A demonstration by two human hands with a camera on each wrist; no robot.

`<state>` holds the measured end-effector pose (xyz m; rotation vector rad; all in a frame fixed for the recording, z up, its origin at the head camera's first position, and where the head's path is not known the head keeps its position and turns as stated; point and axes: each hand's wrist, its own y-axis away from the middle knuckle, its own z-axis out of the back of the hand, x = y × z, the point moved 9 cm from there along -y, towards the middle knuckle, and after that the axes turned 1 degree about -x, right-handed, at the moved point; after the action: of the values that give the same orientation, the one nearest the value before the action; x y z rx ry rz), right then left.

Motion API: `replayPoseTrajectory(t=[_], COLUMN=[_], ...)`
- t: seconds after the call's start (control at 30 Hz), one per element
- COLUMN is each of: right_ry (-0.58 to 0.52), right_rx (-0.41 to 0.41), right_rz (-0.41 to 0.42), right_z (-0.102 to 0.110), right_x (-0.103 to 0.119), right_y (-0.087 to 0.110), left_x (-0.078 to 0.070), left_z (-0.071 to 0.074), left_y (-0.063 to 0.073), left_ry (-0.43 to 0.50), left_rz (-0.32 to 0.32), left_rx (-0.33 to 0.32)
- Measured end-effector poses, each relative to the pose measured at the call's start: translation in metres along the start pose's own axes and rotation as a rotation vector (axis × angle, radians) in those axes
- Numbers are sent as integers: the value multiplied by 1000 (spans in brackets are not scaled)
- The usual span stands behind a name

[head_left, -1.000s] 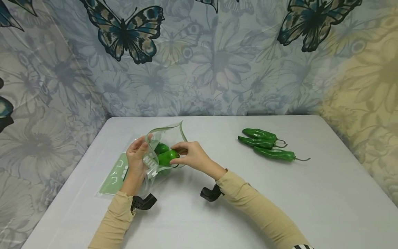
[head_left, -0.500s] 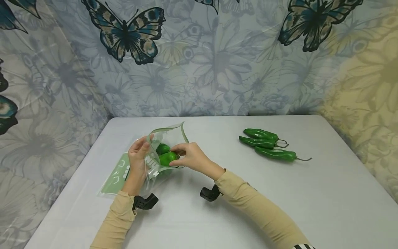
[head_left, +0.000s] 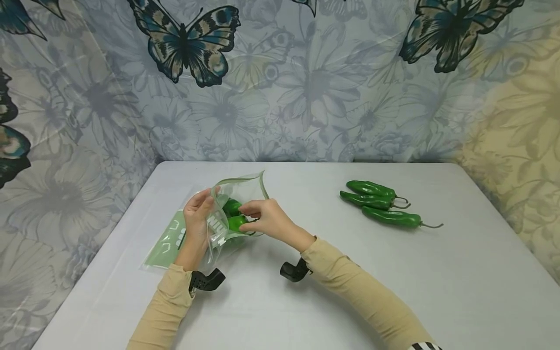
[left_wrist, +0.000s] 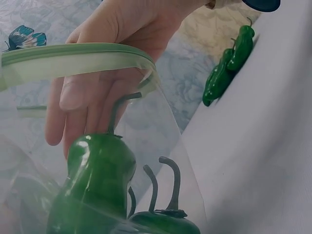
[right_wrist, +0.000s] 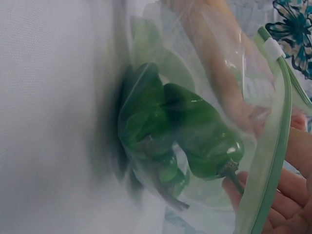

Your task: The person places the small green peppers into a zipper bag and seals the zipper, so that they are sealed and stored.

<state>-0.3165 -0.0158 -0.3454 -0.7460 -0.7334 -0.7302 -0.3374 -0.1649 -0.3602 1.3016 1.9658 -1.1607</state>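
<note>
The bagging looks partway along: you have several green peppers inside the clear zip bag point(head_left: 216, 227), left of centre in the head view, while three loose peppers point(head_left: 368, 200) lie close together on the counter point(head_left: 350, 287) at right. What seems left is those three, plus the gaping mouth, whose white slider point(right_wrist: 274, 48) shows at the upper right of the right wrist view.

In the left wrist view, an upper pepper point(left_wrist: 97, 170) stands stem-up in the bag, with more at the bottom of the frame; the overlap prevents a sure count.

Your left hand point(head_left: 197, 218) has its grip clamped on the bag's edge. Your right hand point(head_left: 273, 218) has its fingertips inside the mouth, thumb and fingers apart beside the upper pepper's stem, with no clear hold. A flat green packet point(head_left: 165, 245) lies at left; you cannot tell its contents.
</note>
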Motion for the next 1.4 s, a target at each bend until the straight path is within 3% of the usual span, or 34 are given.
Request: replayPoseTrajectory(t=[0.23,0.47,0.8,1.03,1.23,1.4], right_ry=[-28,-78,-127,-108,-95,-81], right_rx=[5,-46,-193,-256,-308,-321], right_rz=[-11,15,72,63,156,165], right_z=[-4,9,60,99,123,136], right_x=[3,10,17,48,34,28], right_y=[-4,2,32,59,78,96], left_x=[0,0,0,2,3,2], left_z=[3,5,4,3,4,3], left_y=[0,0,0,-1,-1,-2], left_ry=[-17,-2,-11,-6,-1,16], left_rz=[0,-9,-14,4,4,-7], left_rx=[-11,-13,-22,-17,-23,-9])
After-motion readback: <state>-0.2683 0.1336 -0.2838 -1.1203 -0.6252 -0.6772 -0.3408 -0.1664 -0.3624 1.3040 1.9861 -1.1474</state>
